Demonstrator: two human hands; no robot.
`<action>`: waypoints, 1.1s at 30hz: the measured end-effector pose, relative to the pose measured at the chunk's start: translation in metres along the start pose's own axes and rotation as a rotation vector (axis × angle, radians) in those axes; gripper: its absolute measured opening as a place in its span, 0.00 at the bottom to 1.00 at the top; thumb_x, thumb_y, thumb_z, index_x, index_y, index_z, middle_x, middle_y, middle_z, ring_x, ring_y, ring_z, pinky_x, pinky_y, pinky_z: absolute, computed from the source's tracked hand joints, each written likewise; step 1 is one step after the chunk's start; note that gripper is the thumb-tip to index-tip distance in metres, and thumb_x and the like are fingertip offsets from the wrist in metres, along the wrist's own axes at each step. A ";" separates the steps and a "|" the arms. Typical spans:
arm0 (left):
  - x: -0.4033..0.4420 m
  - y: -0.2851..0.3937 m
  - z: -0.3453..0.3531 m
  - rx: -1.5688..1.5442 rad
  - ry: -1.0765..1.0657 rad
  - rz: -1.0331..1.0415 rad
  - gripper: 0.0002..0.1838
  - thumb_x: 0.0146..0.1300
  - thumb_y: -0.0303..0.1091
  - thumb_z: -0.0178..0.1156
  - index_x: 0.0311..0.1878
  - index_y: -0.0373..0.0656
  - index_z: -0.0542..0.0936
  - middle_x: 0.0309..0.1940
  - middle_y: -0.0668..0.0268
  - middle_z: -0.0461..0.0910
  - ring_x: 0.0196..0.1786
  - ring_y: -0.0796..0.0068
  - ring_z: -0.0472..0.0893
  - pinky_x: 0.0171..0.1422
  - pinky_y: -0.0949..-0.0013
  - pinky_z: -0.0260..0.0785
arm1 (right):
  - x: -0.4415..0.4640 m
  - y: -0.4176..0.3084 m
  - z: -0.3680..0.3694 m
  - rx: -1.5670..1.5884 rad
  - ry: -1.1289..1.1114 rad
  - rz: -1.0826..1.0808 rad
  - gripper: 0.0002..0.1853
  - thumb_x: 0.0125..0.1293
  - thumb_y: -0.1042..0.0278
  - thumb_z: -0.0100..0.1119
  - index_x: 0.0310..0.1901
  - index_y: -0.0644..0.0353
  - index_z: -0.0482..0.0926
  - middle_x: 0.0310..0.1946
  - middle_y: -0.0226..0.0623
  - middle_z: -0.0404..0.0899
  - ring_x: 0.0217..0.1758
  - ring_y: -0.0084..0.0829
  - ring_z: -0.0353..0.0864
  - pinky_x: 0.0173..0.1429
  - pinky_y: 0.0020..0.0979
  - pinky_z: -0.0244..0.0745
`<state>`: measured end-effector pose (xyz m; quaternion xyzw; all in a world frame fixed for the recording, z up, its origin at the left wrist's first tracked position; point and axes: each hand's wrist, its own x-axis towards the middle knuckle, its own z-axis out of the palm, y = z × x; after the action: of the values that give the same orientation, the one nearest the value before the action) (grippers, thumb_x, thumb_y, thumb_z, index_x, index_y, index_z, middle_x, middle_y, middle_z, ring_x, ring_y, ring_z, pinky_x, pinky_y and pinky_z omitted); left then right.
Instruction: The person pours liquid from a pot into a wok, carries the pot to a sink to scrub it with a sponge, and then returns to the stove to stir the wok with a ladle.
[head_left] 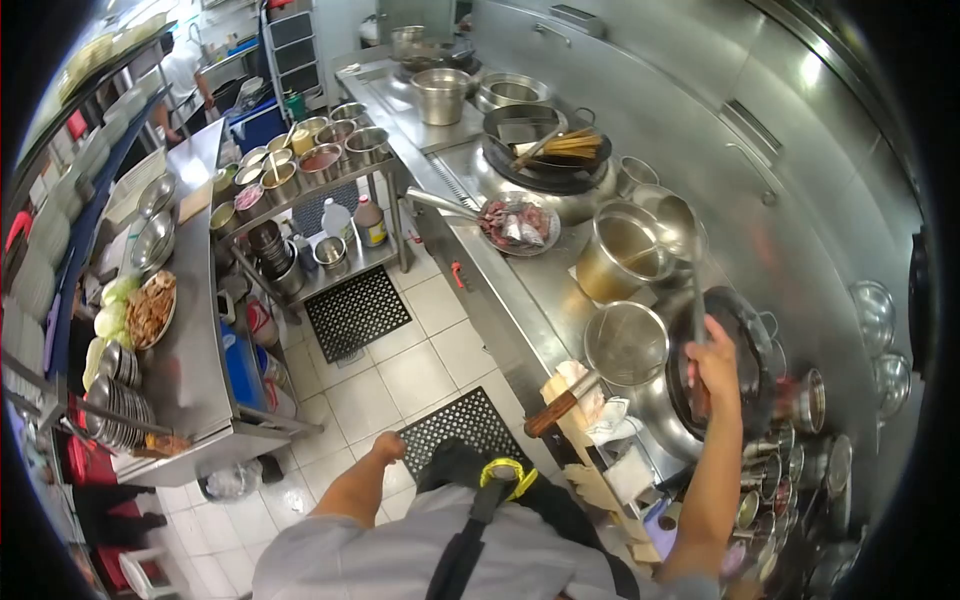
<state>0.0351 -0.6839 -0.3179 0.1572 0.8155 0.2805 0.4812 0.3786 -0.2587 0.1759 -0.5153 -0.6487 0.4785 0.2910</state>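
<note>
My right hand is wrapped round the long handle of a ladle. The ladle's round bowl is up by the rim of a tall pot of brownish liquid. Below that hand lies a dark wok on the range. A wire-mesh strainer with a wooden handle rests left of the wok, near folded cloths. My left hand hangs low over the floor mat, fingers curled into a fist, with nothing visible in it.
Raw meat or fish pieces fill a perforated scoop on the counter. Behind stands another wok holding long yellowish sticks. A rack of sauce pots and a side table stand left. Black mats lie on the tiles. A person stands far back.
</note>
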 end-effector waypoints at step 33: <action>0.022 0.010 -0.011 -0.192 -0.247 -0.047 0.14 0.64 0.32 0.53 0.52 0.41 0.72 0.29 0.60 0.79 0.22 0.68 0.78 0.22 0.62 0.72 | -0.013 0.044 -0.154 1.569 -0.061 0.232 0.11 0.64 0.79 0.53 0.42 0.75 0.63 0.41 0.50 0.69 0.25 0.27 0.79 0.28 0.21 0.81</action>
<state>0.0152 -0.6680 -0.3232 0.1248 0.7230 0.3243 0.5971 0.5337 -0.2206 0.1938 -0.2109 -0.0722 0.8370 0.4997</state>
